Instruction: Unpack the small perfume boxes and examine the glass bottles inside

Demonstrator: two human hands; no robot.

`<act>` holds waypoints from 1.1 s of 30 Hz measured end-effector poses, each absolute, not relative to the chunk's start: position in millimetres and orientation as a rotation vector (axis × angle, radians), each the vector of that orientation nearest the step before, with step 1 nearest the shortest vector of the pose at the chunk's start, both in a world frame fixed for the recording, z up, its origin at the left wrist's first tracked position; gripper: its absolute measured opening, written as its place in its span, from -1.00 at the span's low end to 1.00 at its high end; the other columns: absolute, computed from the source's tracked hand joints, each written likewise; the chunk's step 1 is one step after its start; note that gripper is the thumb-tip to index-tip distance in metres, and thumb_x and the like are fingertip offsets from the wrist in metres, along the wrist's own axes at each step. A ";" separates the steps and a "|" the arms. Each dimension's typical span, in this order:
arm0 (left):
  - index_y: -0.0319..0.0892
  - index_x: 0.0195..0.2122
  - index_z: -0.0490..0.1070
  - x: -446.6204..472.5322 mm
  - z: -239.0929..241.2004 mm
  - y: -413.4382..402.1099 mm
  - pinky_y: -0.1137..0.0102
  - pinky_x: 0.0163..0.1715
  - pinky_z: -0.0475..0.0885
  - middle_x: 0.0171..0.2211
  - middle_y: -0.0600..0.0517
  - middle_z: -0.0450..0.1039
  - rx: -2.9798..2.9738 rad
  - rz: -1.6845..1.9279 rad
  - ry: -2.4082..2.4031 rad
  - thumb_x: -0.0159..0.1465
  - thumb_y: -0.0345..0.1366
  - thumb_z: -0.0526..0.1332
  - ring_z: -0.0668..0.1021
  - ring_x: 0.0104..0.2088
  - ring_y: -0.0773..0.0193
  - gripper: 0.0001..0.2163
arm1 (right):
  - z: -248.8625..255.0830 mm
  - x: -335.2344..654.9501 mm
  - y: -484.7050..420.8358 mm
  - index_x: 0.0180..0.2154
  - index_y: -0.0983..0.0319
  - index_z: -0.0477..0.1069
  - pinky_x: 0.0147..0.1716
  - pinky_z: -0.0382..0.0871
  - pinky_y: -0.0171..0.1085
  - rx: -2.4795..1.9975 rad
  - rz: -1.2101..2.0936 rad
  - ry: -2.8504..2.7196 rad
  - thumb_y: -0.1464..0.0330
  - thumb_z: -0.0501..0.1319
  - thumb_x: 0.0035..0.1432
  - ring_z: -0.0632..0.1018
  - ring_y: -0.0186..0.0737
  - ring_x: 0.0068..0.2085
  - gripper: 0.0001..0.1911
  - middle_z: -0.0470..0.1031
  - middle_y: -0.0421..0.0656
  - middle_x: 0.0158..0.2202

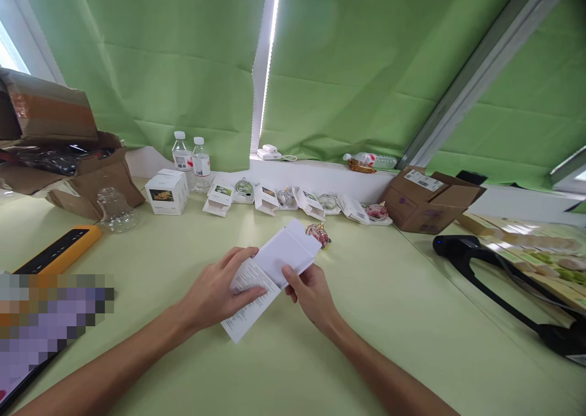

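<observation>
A small white carton [288, 254] with printed text on one side is held between both hands over the pale green table [389, 318]. My left hand [217, 294] grips its near printed end, thumb on top. My right hand [311, 291] pinches its right edge. Just behind the carton a pink glass ornament [318, 234] lies on the table.
A row of open small white boxes [268, 199] and glass ornaments lines the back. Two water bottles [192, 162] and a white box [167, 191] stand at the back left, near a glass jar [114, 211] and cardboard cartons. A brown carton [423, 202] and black device [503, 281] are on the right.
</observation>
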State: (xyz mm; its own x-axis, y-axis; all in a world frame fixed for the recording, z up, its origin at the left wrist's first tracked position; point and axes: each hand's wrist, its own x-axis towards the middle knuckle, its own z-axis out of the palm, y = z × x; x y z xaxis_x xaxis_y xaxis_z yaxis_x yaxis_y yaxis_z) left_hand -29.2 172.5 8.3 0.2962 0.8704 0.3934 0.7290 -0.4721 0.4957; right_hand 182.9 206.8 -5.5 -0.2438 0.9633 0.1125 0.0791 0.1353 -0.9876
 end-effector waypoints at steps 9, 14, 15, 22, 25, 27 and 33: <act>0.01 0.14 0.05 -28.1 10.5 171.1 0.26 -0.15 0.48 0.05 -0.04 0.32 2.337 0.923 1.480 0.26 -0.03 0.14 0.54 -0.12 0.16 -0.52 | -1.7 182.9 205.6 -0.41 0.26 0.28 -0.68 0.13 -0.41 -1.027 1.201 -1.499 0.03 0.19 0.15 0.30 -0.42 -0.64 -0.60 0.27 -0.29 -0.64; 0.00 0.14 0.06 -28.1 10.7 172.1 0.24 -0.13 0.48 0.05 -0.04 0.32 2.343 0.919 1.486 0.26 -0.02 0.15 0.55 -0.12 0.15 -0.52 | -3.6 184.2 207.0 -0.42 0.27 0.30 -0.67 0.15 -0.40 -1.029 1.216 -1.514 0.04 0.20 0.14 0.31 -0.41 -0.63 -0.59 0.29 -0.27 -0.64; 0.00 0.14 0.06 -28.2 10.6 172.1 0.24 -0.13 0.47 0.06 -0.04 0.32 2.343 0.922 1.486 0.26 -0.02 0.15 0.54 -0.11 0.15 -0.52 | -4.5 184.4 207.0 -0.41 0.27 0.30 -0.67 0.15 -0.40 -1.013 1.217 -1.506 0.04 0.19 0.15 0.32 -0.40 -0.63 -0.60 0.29 -0.27 -0.64; 0.01 0.15 0.05 -28.6 9.7 171.7 0.25 -0.12 0.47 0.06 -0.03 0.32 2.338 0.923 1.480 0.26 -0.03 0.15 0.54 -0.11 0.16 -0.52 | -6.8 184.3 207.4 -0.34 0.25 0.29 -0.69 0.17 -0.40 -0.928 1.199 -1.450 0.06 0.13 0.22 0.36 -0.41 -0.63 -0.64 0.31 -0.27 -0.58; 0.00 0.14 0.05 -28.6 9.7 172.2 0.25 -0.12 0.47 0.06 -0.03 0.32 2.340 0.928 1.470 0.26 -0.04 0.15 0.54 -0.10 0.16 -0.52 | -7.3 183.5 208.5 -0.36 0.26 0.29 -0.70 0.18 -0.41 -0.934 1.222 -1.480 0.07 0.17 0.19 0.35 -0.41 -0.64 -0.64 0.29 -0.28 -0.59; 0.00 0.14 0.05 -28.8 9.8 172.4 0.25 -0.11 0.46 0.06 -0.04 0.32 2.335 0.931 1.476 0.26 -0.04 0.15 0.54 -0.10 0.15 -0.52 | -7.3 182.8 208.2 -0.37 0.26 0.30 -0.70 0.19 -0.41 -0.934 1.227 -1.487 0.06 0.18 0.17 0.35 -0.41 -0.64 -0.63 0.29 -0.27 -0.58; -0.01 0.15 0.06 -28.7 10.3 171.8 0.24 -0.10 0.45 0.06 -0.05 0.32 2.317 0.930 1.487 0.26 -0.05 0.15 0.53 -0.09 0.13 -0.52 | -2.2 180.1 202.9 -0.30 0.24 0.30 -0.66 0.25 -0.37 -0.920 1.231 -1.435 -0.01 0.05 0.23 0.37 -0.36 -0.61 -0.58 0.33 -0.25 -0.57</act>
State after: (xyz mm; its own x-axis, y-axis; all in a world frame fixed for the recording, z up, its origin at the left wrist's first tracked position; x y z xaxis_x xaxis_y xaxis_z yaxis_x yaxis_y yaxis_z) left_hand -28.7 171.8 10.3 0.2814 0.8796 0.3836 0.7302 -0.4557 0.5091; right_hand 180.1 202.9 -2.2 -0.2184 0.9548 0.2016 -0.0545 0.1943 -0.9794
